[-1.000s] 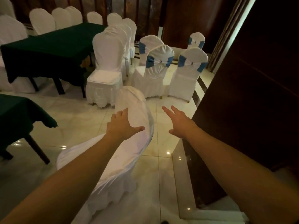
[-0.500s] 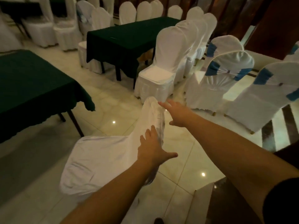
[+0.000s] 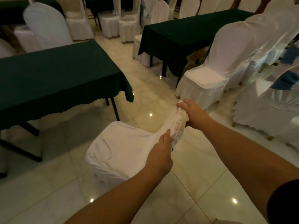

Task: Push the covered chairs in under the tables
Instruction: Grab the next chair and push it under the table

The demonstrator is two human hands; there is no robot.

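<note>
A white covered chair (image 3: 119, 151) stands on the tiled floor in front of me, its seat facing a green-clothed table (image 3: 53, 75) at the left. My left hand (image 3: 159, 155) grips the near side of the chair's backrest. My right hand (image 3: 193, 113) is closed on the far top edge of the backrest, bunching the cover. The chair's legs are hidden under the cover. A gap of floor lies between the chair seat and the table's edge.
A second green table (image 3: 186, 31) stands at the back right with a white covered chair (image 3: 215, 73) beside it. Chairs with blue sashes (image 3: 275, 101) crowd the right edge. More covered chairs (image 3: 113, 18) line the back. Open tiled floor (image 3: 145, 94) runs between the tables.
My view has swung left toward the near table. Both hands went from hovering open at the backrest to gripping it, and the chair now faces the table.
</note>
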